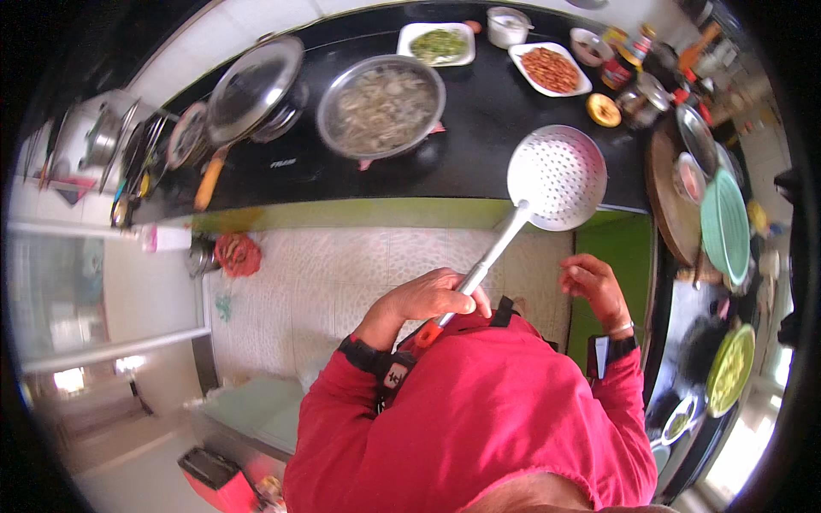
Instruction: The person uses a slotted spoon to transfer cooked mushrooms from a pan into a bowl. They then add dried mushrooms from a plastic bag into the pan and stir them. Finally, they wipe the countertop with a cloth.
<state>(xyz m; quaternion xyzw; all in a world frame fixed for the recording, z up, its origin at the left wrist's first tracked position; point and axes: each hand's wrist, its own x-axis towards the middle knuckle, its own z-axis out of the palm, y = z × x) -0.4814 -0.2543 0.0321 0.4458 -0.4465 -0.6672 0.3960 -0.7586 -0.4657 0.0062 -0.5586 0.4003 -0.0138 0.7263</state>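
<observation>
My left hand grips the metal handle of a perforated skimmer, whose round head is over the front edge of the black counter. A red tip shows at the handle's lower end. To the right, my right hand holds nothing, its fingers loosely curled and apart from the skimmer. On the counter stands a metal basin of pale food pieces in liquid, with pinkish cloth showing at its underside. Behind it are a white dish of chopped greens and, further right, a white dish of reddish chopped food.
A lidded pan stands at the left. At the right are a cut yellow fruit or vegetable, a glass jar, a round wooden board, a green basket and a yellow-green bowl. A red bag lies low at the left.
</observation>
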